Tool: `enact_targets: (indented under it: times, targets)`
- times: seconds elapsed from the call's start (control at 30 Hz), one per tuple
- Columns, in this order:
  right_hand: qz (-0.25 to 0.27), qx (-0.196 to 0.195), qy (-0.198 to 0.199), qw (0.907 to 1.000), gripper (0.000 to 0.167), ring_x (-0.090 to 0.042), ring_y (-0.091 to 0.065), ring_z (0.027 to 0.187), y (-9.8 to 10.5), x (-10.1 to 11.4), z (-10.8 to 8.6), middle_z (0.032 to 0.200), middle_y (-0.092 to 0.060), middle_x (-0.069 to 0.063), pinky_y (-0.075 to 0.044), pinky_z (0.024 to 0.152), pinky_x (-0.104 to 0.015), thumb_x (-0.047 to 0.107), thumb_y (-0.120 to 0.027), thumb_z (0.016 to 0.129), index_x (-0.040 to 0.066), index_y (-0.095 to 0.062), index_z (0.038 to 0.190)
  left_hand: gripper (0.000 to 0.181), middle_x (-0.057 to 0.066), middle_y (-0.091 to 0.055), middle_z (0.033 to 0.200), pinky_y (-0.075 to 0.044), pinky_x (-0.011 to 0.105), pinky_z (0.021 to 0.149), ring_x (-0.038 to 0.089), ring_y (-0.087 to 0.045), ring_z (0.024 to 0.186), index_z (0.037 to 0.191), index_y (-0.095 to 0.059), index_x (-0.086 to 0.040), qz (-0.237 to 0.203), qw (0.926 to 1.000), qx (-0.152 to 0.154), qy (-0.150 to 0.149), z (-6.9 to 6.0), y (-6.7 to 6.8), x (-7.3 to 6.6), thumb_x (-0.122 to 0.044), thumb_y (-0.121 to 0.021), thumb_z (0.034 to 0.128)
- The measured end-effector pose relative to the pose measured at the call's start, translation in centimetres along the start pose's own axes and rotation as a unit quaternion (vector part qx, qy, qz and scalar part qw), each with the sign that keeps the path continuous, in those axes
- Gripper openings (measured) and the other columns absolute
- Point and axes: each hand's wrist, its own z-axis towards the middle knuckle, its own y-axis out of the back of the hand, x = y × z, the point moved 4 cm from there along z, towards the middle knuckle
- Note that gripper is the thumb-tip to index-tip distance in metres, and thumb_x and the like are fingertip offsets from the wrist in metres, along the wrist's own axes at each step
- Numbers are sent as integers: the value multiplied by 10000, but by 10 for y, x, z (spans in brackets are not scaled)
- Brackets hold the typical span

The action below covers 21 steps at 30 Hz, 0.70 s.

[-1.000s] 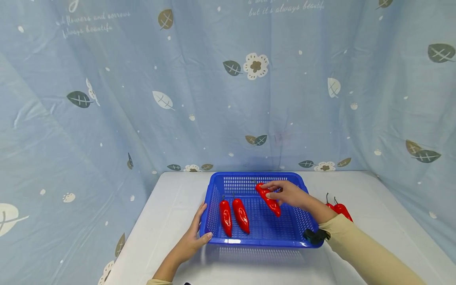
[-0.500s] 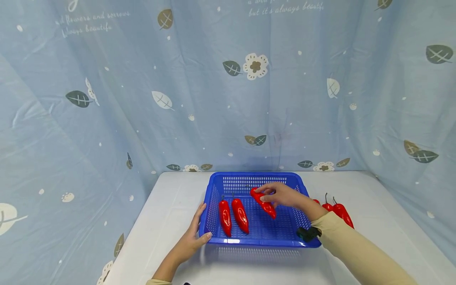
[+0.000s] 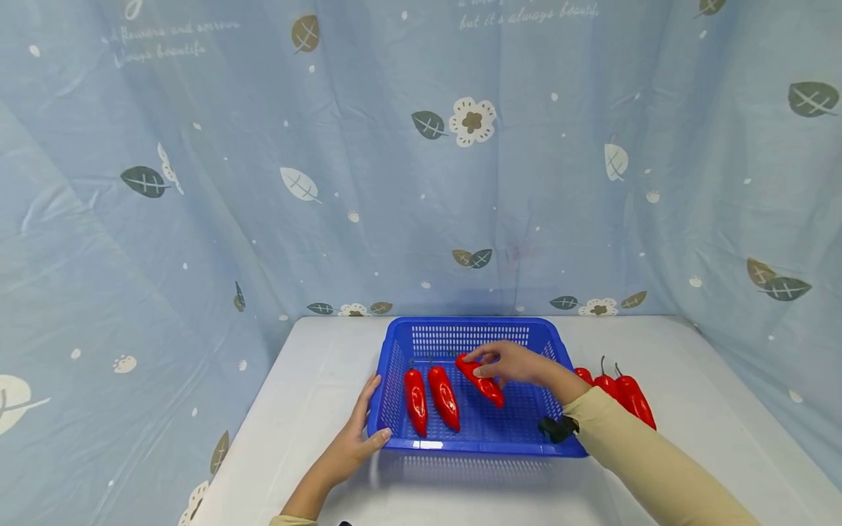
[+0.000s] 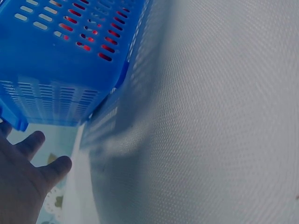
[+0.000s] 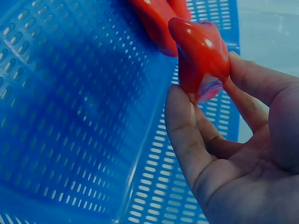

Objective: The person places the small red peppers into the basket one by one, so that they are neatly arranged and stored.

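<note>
White tabletop (image 3: 697,409): right hand (image 3: 514,362) pinches pepper (image 3: 488,387), seemingly aloft.

A booth-like place is suggested: the white table (image 3: 309,372) is enclosed left, far and right by leaf-printed blue curtains (image 3: 381,226)

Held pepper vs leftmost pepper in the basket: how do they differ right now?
The held pepper is pinched in the right hand; the leftmost pepper lies in the blue basket, no hand on it.
In the head view, the held pepper slants down to the right; the leftmost pepper runs nearly straight up and down.
Shared: both glossy red, tapered, tip nearer the person.
</note>
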Motion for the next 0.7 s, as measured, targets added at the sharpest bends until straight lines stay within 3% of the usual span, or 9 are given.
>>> enact_targets:
  times: [0.3, 0.7]
  targets:
    - [-94, 193, 25, 9998, 314, -215, -635, 912, -14, -3, 10, 1067, -661, -67, -621, 742, -377, 165, -718, 949, 122, -719, 1260, 901, 104, 52, 1712, -166, 655, 1176, 451, -13, 1541, 1645, -84, -288, 40, 10000, -7, 3, 0, -1, 0, -281, -648, 943]
    - [-65, 343, -223, 9991, 320, -223, -654, 910, -27, -4, 20, 1082, -670, -71, -625, 741, -414, 156, -736, 936, 126, -722, 1254, 898, 113, 38, 1712, -179, 666, 1169, 452, -46, 1538, 1647, -81, -282, 113, 9999, -35, -42, 0, -1, -1, -268, -643, 946]
